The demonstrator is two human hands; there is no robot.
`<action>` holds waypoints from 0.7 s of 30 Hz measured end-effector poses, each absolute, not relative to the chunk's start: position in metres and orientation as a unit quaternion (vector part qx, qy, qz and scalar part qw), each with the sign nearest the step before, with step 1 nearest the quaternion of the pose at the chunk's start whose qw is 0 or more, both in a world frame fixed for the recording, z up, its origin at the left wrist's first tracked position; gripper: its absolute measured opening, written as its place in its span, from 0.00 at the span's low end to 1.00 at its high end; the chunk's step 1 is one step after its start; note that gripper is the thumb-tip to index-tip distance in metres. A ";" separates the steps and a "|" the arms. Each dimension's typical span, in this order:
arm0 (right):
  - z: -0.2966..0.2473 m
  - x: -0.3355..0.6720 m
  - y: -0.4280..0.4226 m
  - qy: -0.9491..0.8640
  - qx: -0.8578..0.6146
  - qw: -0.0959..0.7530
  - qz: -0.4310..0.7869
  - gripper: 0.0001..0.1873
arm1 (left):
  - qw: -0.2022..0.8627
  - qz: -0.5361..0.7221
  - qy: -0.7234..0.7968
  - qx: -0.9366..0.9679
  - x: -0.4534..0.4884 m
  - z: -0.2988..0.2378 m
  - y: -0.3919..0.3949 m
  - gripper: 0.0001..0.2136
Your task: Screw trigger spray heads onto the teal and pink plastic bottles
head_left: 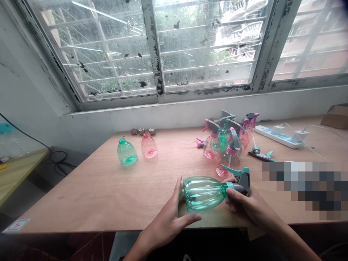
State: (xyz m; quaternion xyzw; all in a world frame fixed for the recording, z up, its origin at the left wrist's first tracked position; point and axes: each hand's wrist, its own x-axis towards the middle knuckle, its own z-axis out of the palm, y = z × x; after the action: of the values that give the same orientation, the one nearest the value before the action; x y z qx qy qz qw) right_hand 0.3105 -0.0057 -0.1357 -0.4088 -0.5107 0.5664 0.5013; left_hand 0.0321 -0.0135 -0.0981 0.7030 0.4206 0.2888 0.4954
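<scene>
A green see-through spray bottle lies on its side near the table's front edge, with a grey and teal trigger head on its neck. My left hand cups the bottle's base, fingers wrapped round it. My right hand grips the neck and the trigger head. Behind them stands a group of pink and green spray bottles with heads fitted.
A headless green bottle and a headless pink bottle stand at the back left of the wooden table. A loose trigger head lies near a white power strip. A cardboard box sits far right.
</scene>
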 end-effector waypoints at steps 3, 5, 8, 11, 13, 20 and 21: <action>-0.138 0.311 -0.006 -0.507 -0.410 0.506 0.564 0.20 | 0.491 0.275 0.411 0.717 0.032 -0.097 -0.013 0.49; -0.140 0.311 -0.006 -0.503 -0.413 0.508 0.564 0.21 | 0.485 0.274 0.414 0.720 0.032 -0.097 -0.013 0.49; -0.141 0.311 -0.006 -0.500 -0.417 0.513 0.560 0.21 | 0.485 0.291 0.410 0.716 0.031 -0.098 -0.014 0.50; -0.139 0.311 -0.006 -0.511 -0.418 0.512 0.550 0.20 | 0.493 0.285 0.396 0.720 0.030 -0.100 -0.015 0.54; -0.137 0.312 -0.006 -0.517 -0.412 0.511 0.549 0.20 | 0.496 0.271 0.394 0.724 0.028 -0.101 -0.014 0.57; -0.141 0.315 -0.005 -0.546 -0.412 0.485 0.545 0.21 | 0.485 0.267 0.417 0.720 0.026 -0.107 -0.012 0.46; -0.141 0.315 -0.004 -0.549 -0.412 0.483 0.544 0.22 | 0.484 0.266 0.421 0.719 0.026 -0.107 -0.012 0.46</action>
State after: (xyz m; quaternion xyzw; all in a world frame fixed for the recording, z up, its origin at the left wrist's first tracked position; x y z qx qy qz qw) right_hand 0.3155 -0.0044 -0.1412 -0.4116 -0.5489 0.5438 0.4832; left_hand 0.0258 -0.0120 -0.1069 0.7193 0.4207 0.2665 0.4843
